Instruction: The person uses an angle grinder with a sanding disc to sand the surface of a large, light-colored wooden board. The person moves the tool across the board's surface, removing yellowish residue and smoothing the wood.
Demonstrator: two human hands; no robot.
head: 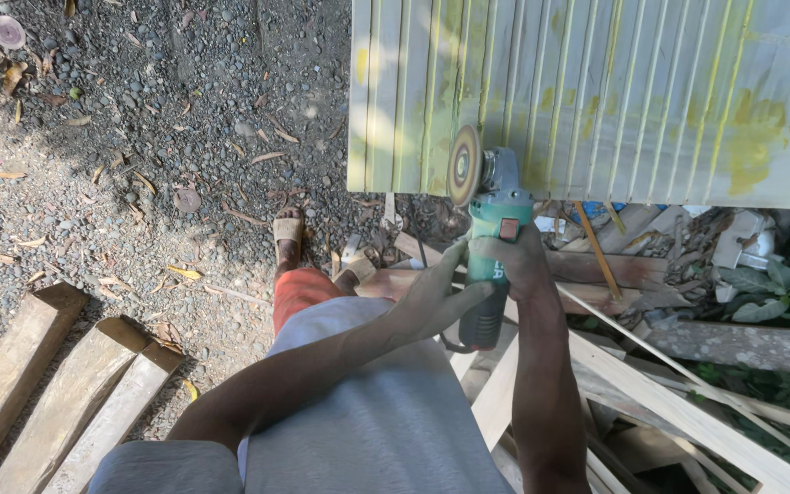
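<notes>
Grinder (pixel 491 252), green, sits at 12 o'clock from my chest, disc (pixel 464 166) edge-on against the panel's (pixel 596 91) lower edge. Right hand (pixel 516 261) is wrapped tight around its body for control; left hand (pixel 432 297) clasps the rear, steadying. Scrap boards (pixel 669 402) at 4 o'clock.

3 wooden beams (pixel 66 393) on gravel (pixel 139 110); scrap timber pile (pixel 669 384); green plants (pixel 788 293); sandalled foot (pixel 288 229).

Green angle grinder (pixel 491 247) against slatted panel (pixel 596 91)
</notes>
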